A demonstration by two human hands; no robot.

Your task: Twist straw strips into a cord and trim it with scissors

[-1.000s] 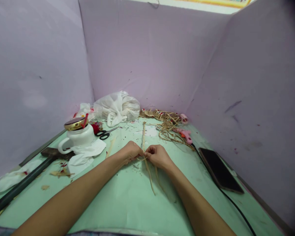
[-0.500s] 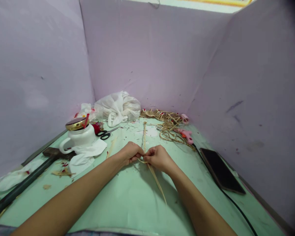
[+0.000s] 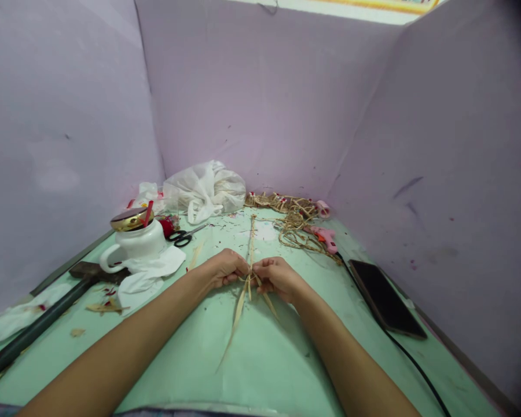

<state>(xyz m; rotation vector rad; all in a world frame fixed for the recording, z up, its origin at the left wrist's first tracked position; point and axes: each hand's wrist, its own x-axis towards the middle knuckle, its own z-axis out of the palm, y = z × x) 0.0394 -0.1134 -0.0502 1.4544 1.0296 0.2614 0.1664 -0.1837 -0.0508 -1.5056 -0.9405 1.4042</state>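
A thin straw-coloured braid (image 3: 252,238) runs away from me along the middle of the table, its far end lying on the surface. At its near end my left hand (image 3: 226,269) and my right hand (image 3: 276,278) almost meet, both closed in a pinch on the pale fibre strands. One long strand (image 3: 237,319) trails toward me to the left, and a shorter strand (image 3: 270,304) slants down to the right beneath my right hand. Fingertips partly hide the crossing point between the hands.
Left stand a white mug (image 3: 141,244) with a gold lid, a hammer (image 3: 88,272), white tissue (image 3: 144,285) and black-handled scissors (image 3: 183,237). Behind lies a plastic bag (image 3: 206,191). Right are coiled braided cord (image 3: 297,223), a pink glue gun (image 3: 327,239) and a phone (image 3: 386,298).
The strands have spread: one long strand now hangs to the left, and another slants right under my right hand. A small gap shows between the hands. The view has shifted slightly.
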